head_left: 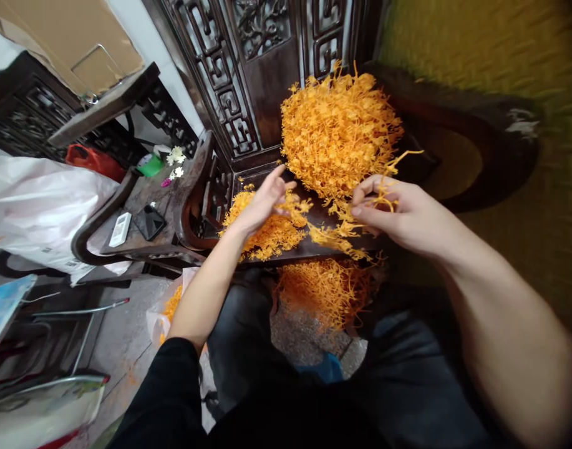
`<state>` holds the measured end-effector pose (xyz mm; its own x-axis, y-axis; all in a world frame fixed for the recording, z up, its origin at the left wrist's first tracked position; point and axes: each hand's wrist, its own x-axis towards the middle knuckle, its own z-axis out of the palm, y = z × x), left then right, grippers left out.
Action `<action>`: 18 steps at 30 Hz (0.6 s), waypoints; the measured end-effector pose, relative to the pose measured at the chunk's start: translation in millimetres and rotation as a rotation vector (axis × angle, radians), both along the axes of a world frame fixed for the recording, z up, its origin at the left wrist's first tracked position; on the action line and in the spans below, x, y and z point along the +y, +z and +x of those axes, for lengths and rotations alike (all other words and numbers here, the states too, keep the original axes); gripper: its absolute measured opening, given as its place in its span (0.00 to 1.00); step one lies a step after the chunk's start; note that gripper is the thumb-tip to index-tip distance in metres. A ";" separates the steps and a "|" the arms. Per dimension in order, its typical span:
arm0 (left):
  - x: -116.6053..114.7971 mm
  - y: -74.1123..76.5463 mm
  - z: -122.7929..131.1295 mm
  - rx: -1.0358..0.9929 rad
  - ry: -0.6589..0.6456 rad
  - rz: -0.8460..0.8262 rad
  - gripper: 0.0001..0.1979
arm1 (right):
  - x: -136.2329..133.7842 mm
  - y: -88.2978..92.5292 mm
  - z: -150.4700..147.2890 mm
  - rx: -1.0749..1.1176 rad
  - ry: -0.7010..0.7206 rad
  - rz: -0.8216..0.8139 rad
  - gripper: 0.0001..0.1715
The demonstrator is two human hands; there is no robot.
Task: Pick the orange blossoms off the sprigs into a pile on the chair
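Note:
A tall heap of orange plastic flower pieces (342,134) with thin stems stands on the seat of a dark carved wooden chair. Over a lower pile of similar pieces (267,240) hovers my left hand (267,198), its fingers apart and slightly curled, with nothing visible in them. My right hand (383,206) is closed in a pinch on a few orange plastic flower pieces (389,181), whose stems stick out above and between the fingers. A loose strand of pieces (335,236) lies on the seat between the two hands.
Bare orange stems (327,290) are heaped below the seat's front edge, between my knees. A second wooden chair (140,187) at left bears a black object (149,222), a white box (120,229) and small flowers (175,156). A bag of orange pieces (171,305) stands on the floor.

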<state>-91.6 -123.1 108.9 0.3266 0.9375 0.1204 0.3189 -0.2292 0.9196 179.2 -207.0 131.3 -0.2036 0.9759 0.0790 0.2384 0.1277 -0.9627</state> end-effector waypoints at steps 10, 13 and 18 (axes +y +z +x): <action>-32.5 24.7 28.8 0.062 -0.370 0.056 0.22 | -3.0 -3.8 -1.5 0.039 0.083 -0.032 0.25; -37.5 27.0 33.6 0.058 -0.383 0.056 0.22 | -4.4 -2.1 -2.0 -0.015 0.114 0.037 0.23; -35.3 29.3 28.6 0.032 -0.205 0.082 0.15 | 3.6 -6.8 1.2 -0.086 -0.018 0.103 0.17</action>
<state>-62.9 -158.5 138.2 0.5140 0.8387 0.1798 0.2867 -0.3655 0.8855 180.4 -203.3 124.5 -0.1965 0.9670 0.1619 0.3225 0.2197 -0.9207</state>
